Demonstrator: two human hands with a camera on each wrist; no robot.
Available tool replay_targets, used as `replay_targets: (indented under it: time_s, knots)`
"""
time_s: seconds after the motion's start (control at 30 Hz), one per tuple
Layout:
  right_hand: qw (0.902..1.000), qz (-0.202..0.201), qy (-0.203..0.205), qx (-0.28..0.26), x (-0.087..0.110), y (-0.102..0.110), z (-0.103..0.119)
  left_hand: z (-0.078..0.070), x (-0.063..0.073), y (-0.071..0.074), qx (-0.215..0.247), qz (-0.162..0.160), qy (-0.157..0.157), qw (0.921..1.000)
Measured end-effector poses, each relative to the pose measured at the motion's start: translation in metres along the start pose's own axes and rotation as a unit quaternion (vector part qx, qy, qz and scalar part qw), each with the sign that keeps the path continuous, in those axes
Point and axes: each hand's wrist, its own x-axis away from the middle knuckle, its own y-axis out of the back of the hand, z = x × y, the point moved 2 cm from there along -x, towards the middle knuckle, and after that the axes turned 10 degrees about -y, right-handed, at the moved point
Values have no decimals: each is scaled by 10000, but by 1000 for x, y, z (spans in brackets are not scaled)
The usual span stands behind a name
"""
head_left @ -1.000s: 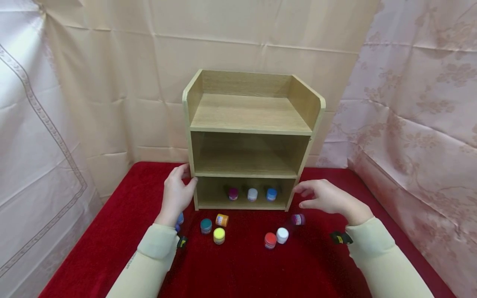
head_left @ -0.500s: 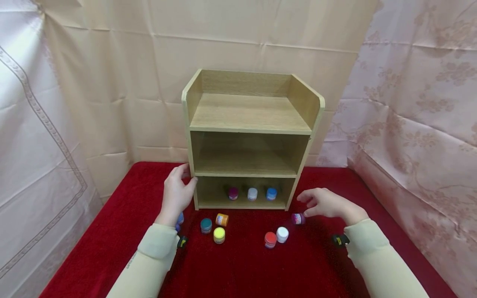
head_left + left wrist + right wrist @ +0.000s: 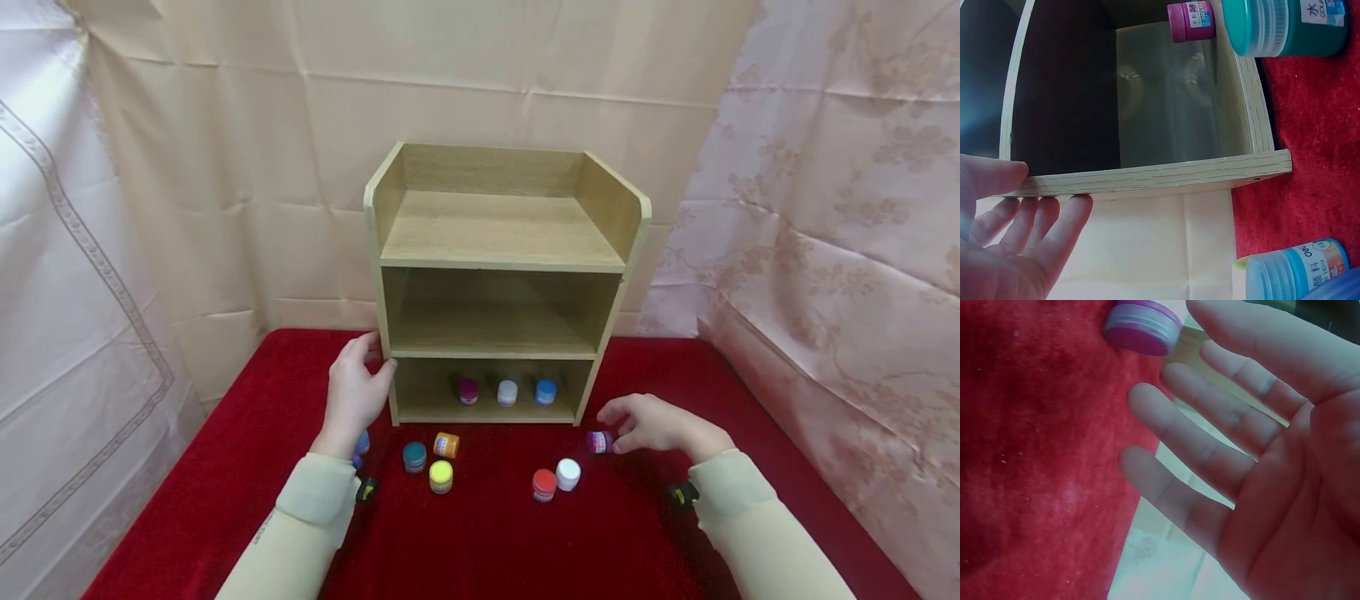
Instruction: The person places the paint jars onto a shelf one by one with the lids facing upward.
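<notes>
My left hand holds the left side panel of a small wooden shelf; in the left wrist view the thumb is on one side of the panel's edge and the fingers on the other. At the shelf's lower right, my right hand reaches over the red cloth beside a purple paint jar lying on its side. The right wrist view has the fingers spread and relaxed around nothing, the jar's lid just beyond the fingertips.
A magenta jar, a pale jar and a blue jar stand on the bottom shelf. On the red cloth are teal, orange, yellow, red and white jars.
My right hand has come down from beside the shelf's right panel to the purple jar. The left hand has stayed on the left panel.
</notes>
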Motion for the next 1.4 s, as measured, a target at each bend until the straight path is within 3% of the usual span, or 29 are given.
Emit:
replay_targets:
  time_s: [0.5, 0.83, 1.17, 1.4]
  knots:
    - [9994, -87, -160, 305, -10, -13, -2, -3, -2, 1, -12, 68, 77, 9999]
    - [9998, -92, -149, 121, -10, -16, -6, 1, 3, -1, 11, 96, 131, 9999]
    - [9990, -323, 190, 238, -10, -5, -10, 2, 4, -1, 13, 60, 76, 10000]
    - [9989, -449, 105, 122, -9, 2, -9, 1, 3, 1, 36, 82, 84, 9999]
